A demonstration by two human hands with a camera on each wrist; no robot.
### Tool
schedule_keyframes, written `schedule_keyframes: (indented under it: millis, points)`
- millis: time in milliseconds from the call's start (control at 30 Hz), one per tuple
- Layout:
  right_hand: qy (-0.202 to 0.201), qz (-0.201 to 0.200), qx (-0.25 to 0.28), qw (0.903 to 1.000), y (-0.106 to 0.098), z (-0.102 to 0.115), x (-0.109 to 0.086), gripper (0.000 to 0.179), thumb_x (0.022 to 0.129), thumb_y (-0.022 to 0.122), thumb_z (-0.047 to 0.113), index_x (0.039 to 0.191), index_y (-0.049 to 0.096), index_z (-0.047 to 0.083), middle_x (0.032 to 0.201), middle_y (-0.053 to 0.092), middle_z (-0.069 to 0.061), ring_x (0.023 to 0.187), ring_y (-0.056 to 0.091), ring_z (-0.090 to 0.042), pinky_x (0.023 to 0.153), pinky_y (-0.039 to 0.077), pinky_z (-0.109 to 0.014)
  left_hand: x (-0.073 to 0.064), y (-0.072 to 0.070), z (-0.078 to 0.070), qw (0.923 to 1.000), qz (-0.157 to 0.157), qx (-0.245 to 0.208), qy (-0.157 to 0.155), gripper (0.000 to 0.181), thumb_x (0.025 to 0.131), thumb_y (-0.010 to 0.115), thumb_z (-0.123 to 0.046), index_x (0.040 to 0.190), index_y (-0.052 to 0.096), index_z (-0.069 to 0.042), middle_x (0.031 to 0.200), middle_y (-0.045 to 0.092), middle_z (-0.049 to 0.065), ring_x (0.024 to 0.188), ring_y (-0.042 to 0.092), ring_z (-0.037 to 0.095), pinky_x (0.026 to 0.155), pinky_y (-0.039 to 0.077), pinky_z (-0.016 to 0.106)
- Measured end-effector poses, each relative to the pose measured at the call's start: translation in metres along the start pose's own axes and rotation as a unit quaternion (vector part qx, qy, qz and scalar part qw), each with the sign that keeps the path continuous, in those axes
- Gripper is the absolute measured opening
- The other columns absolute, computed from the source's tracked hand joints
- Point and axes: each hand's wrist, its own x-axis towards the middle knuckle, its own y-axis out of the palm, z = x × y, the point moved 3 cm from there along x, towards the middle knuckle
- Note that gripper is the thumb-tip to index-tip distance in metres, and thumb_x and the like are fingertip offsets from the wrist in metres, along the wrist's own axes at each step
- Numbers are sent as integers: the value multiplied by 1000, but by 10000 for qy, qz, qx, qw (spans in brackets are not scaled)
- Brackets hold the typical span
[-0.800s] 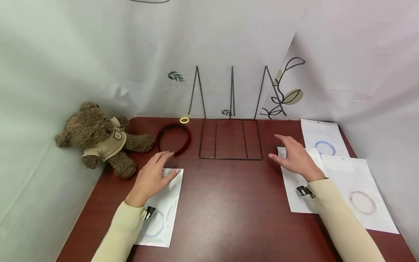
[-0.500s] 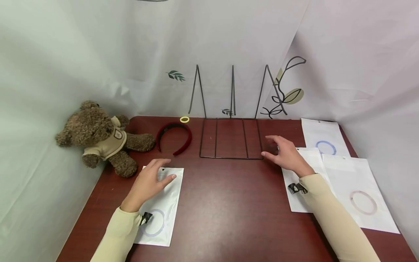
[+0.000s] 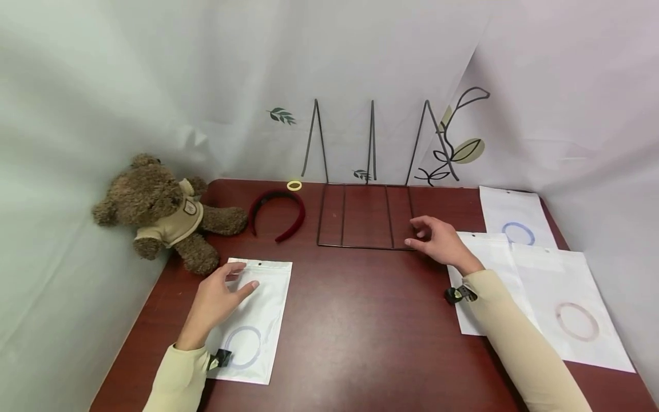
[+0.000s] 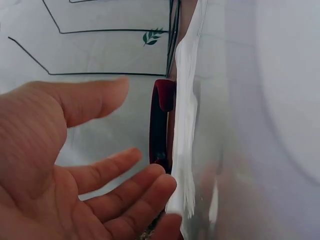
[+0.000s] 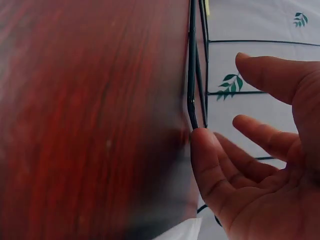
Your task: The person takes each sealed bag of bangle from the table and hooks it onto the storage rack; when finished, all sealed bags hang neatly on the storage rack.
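Note:
My left hand [image 3: 213,300] is over the upper left part of a white zip pouch [image 3: 270,320] with a blue ring outline on its front. In the left wrist view its thumb and fingers [image 4: 95,175] are spread apart with nothing between them; whether a fingertip touches the pouch I cannot tell. At the front right corner of a black wire rack [image 3: 370,248] is my right hand [image 3: 443,243]. In the right wrist view, its lowest finger [image 5: 205,155] lies against or just beside the rack's wire [image 5: 191,75]. The thumb [image 5: 265,72] stands apart and pinches nothing.
A brown teddy bear [image 3: 170,223] leans at the left wall, beside a dark red headband [image 3: 293,226] and a yellow ring [image 3: 294,186]. Several white pouches [image 3: 556,274] overlap on the right of the dark red table [image 3: 350,343]. A white curtain [image 3: 247,68] encloses the sides and back.
My right hand has moved left from above the pouches to the rack's front right corner. My left hand has drawn back toward me and left over its pouch. The view has shifted slightly.

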Motion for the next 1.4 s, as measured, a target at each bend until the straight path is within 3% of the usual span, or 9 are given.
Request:
schedule_keyframes:
  millis: [233, 500, 667, 800, 933, 1067, 1167, 1300, 1400]
  points:
    - [168, 168, 53, 9997, 3, -5, 2, 60, 93, 82, 29, 144, 61, 3, 132, 66, -19, 108, 67, -31, 93, 50, -50, -9, -3, 11, 9989, 3, 94, -463, 63, 94, 81, -38, 142, 63, -2, 140, 64, 27, 130, 60, 45, 105, 47, 62]
    - [187, 215, 132, 9995, 4, -4, 6, 61, 91, 85, 27, 142, 63, 2, 133, 61, -20, 108, 66, -31, 94, 50, -49, -12, 3, 17, 9976, 431, 416, -340, 78, 88, 87, -34, 148, 56, 5, 151, 49, 35, 141, 45, 55, 112, 39, 69]
    - [231, 236, 129, 9994, 3, -4, 7, 61, 91, 85, 28, 141, 64, 1, 132, 60, -20, 107, 65, -30, 93, 49, -47, -8, 9, 12, 9950, 707, 632, -301, 89, 83, 91, -37, 152, 52, 4, 144, 49, 37, 132, 50, 55, 106, 42, 68]
    - [225, 252, 104, 9994, 3, -4, 7, 61, 91, 85, 28, 141, 64, 1, 133, 59, -20, 107, 65, -30, 92, 49, -47, -6, 11, 6, 9938, 795, 742, -247, 91, 81, 92, -35, 154, 50, 0, 138, 53, 32, 111, 63, 41, 91, 51, 58]
    - [209, 249, 94, 9994, 4, -5, 9, 61, 91, 85, 28, 142, 64, 1, 133, 59, -21, 107, 66, -30, 92, 49, -47, -3, 12, 4, 9947, 814, 614, -164, 92, 80, 94, -30, 154, 49, -1, 127, 60, 25, 97, 65, 29, 80, 51, 46]
    - [208, 261, 103, 9994, 4, -6, 9, 62, 90, 86, 26, 142, 64, 1, 133, 58, -21, 107, 65, -30, 93, 49, -47, 0, 13, 7, 9958, 830, 343, -160, 85, 82, 92, -25, 150, 50, 0, 123, 69, 23, 103, 68, 35, 85, 54, 49]
    - [177, 255, 71, 9995, 4, -6, 10, 60, 90, 86, 22, 141, 64, 1, 130, 58, -21, 102, 65, -27, 92, 49, -46, 2, 14, 10, 9969, 769, 162, -78, 66, 88, 88, -23, 143, 57, -3, 122, 73, 22, 106, 70, 36, 87, 55, 51]
    - [113, 228, 53, 9997, 5, -8, 10, 58, 90, 85, 15, 141, 64, -2, 121, 58, -20, 89, 64, -20, 90, 47, -44, 6, 13, 9, 9976, 620, -223, 233, 36, 98, 78, -24, 130, 70, -10, 116, 77, 15, 94, 70, 23, 79, 54, 37]
    - [131, 256, 73, 9996, 6, -10, 9, 60, 88, 86, 14, 142, 63, -3, 116, 57, -18, 86, 63, -17, 89, 47, -41, 8, 12, 4, 9963, 531, -541, 410, 28, 104, 71, -29, 126, 75, -13, 116, 78, 9, 91, 65, 11, 79, 51, 27]
